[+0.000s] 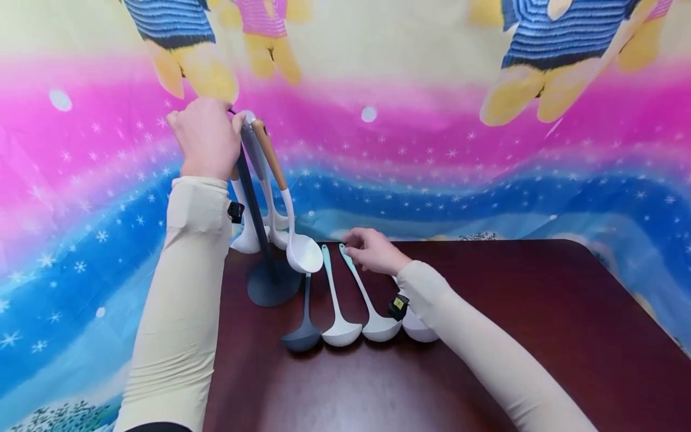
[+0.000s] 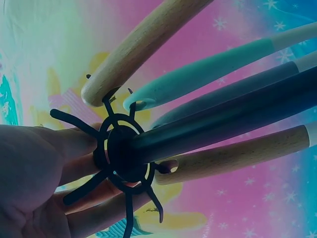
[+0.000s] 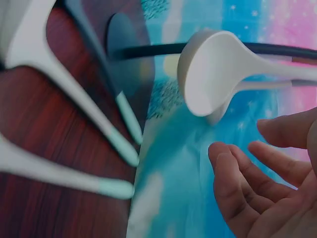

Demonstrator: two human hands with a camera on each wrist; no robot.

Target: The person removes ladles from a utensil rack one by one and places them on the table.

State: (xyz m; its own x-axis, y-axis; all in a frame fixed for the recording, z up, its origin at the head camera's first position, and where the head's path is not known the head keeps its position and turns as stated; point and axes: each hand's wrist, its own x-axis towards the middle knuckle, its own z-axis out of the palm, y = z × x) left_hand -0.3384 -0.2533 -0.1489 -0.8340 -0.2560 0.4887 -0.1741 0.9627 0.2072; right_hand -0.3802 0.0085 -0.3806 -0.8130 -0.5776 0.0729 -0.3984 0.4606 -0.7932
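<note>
High on the left, my left hand [image 1: 207,138] grips the top of a dark ladle stand [image 1: 252,204]. Its fingers are around the black hook ring [image 2: 124,153] in the left wrist view. Several ladles hang from the hooks, among them a white ladle with a wooden handle [image 1: 304,252] and one with a mint handle [image 2: 198,74]. My right hand [image 1: 375,251] hovers by the mint handle end of a white ladle [image 1: 381,329] on the table. In the right wrist view its fingers are loosely bent with nothing between them.
A dark grey ladle [image 1: 302,339], a white ladle [image 1: 341,333] and another pale ladle [image 1: 418,327], partly behind the right wrist, lie in a row on the brown table [image 1: 345,390]. The stand's round base [image 1: 270,291] sits near the back left. A patterned cloth [image 1: 410,132] hangs behind.
</note>
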